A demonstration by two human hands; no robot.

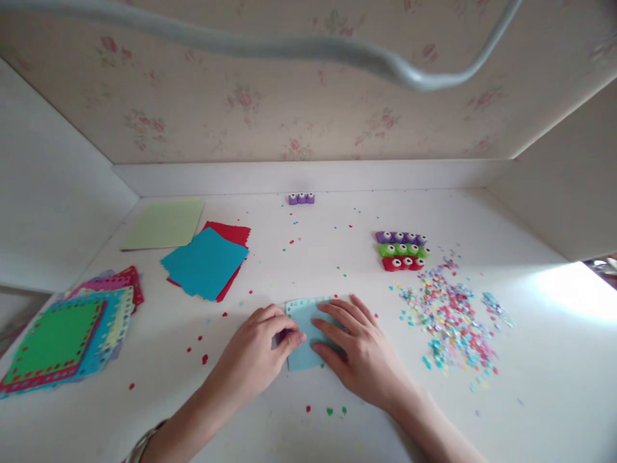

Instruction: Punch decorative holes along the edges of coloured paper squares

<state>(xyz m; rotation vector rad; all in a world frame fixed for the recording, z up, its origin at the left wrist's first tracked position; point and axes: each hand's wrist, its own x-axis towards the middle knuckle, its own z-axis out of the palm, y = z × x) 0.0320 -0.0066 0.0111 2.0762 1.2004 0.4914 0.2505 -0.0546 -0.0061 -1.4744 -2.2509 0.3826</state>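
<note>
Left hand (258, 352) and right hand (361, 350) touch one blue paper square (303, 359)

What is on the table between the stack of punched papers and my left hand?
Head view: only a few small red paper scraps dot the white table between the stack of punched papers and the left hand.
</note>
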